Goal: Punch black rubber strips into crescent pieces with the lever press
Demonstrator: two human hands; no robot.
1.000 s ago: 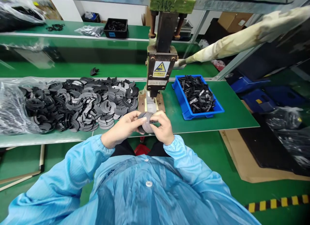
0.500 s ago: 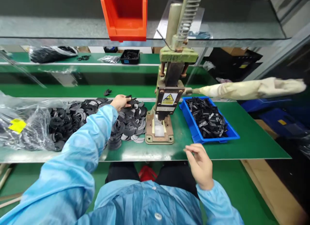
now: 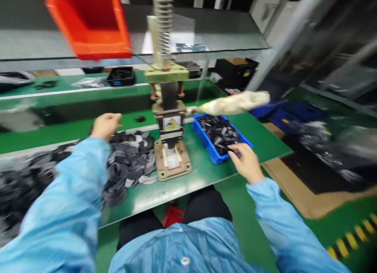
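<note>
My left hand [image 3: 106, 126] hovers above the far side of a heap of flat black and grey crescent-shaped pieces [image 3: 129, 157]. Its fingers are curled and blurred, so what they may hold is hidden. At the front corner of a blue bin [image 3: 216, 159] is my right hand [image 3: 246, 161], thumb and fingertips pinched on a small black plastic part [image 3: 231, 148]. Narrow black parts [image 3: 219, 130] fill that bin. Between my hands stands a hand press [image 3: 171, 122], with a whitish block [image 3: 173, 160] on its base under the ram.
The press's cloth-wrapped lever [image 3: 235, 103] juts right over the blue bin. An orange bin [image 3: 100, 41] sits on the shelf above. A black tray [image 3: 121, 76] of parts stands at the back. Cardboard [image 3: 294, 186] lies to the right of the bench [image 3: 194, 177].
My view has swung to the right. My right hand has moved from the bench's front edge to the blue bin. My left hand has lifted from the crescent heap.
</note>
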